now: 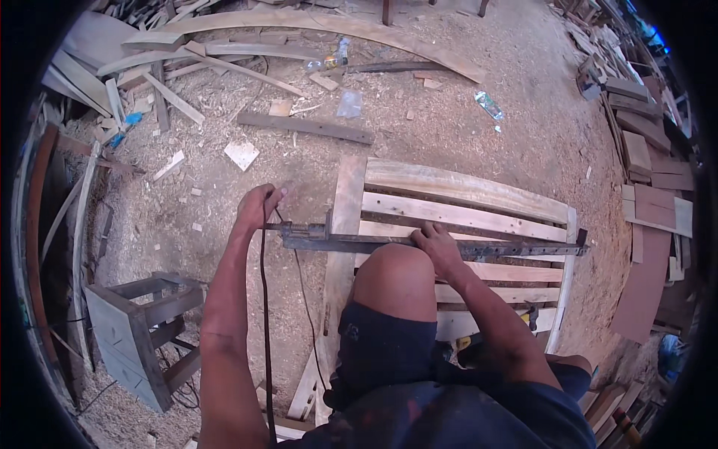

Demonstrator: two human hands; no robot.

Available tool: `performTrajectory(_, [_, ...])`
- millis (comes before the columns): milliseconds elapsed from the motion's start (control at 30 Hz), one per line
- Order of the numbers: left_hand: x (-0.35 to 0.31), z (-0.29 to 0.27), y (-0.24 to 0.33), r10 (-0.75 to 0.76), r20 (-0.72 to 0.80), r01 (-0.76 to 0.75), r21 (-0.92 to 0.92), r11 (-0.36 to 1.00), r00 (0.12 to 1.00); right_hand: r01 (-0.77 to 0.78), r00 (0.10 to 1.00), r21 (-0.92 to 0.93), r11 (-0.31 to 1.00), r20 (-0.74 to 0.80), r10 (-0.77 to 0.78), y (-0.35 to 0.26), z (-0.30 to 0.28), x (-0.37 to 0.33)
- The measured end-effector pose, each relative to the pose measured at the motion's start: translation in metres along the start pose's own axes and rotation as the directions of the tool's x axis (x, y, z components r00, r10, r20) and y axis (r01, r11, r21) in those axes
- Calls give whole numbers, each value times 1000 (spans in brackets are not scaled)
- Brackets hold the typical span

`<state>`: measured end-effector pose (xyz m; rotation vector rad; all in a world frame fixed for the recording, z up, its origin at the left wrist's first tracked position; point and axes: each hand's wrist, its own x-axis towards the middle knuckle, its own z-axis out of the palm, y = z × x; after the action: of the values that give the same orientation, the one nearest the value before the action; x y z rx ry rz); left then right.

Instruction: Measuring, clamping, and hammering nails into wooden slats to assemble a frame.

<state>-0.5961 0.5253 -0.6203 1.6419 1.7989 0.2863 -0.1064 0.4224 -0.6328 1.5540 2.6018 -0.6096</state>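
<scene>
A slatted wooden frame (464,178) of pale boards lies on the ground under my raised knee. A long dark metal bar clamp (508,248) spans it from the left post to the far right rail. At the clamp's screw end, my left hand (258,206) has its fingers curled round the handle, which they mostly hide. My right hand (436,244) grips the clamp's bar near its middle, just beyond my knee, fingers bent over the bar's upper edge.
A small wooden stool (131,344) stands at left. A dark cable (266,322) runs down beside my left forearm. Long curved boards (314,22) and offcuts lie on the shavings-covered floor ahead. Stacked planks (636,153) line the right side. A yellow-and-black tool (532,317) lies by my right forearm.
</scene>
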Motion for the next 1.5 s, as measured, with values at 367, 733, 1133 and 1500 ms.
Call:
performTrajectory(367, [11,-17,-21,167,-8,-167,-66,984,986,-37,961,122,992,275,2,26,-37,56])
performTrajectory(733, [12,-34,-34,37,240,-45,26,999,970,-279,894,611,741,447,-32,32,-47,32])
performTrajectory(1133, [-3,-70,-119,-12,88,31,-221,975,996,-320,866,535,782,501,11,27,-112,14])
performTrajectory(1500, [-252,-6,-164,-262,500,425,-245,872,825,-305,939,465,831,293,181,85,-111,89])
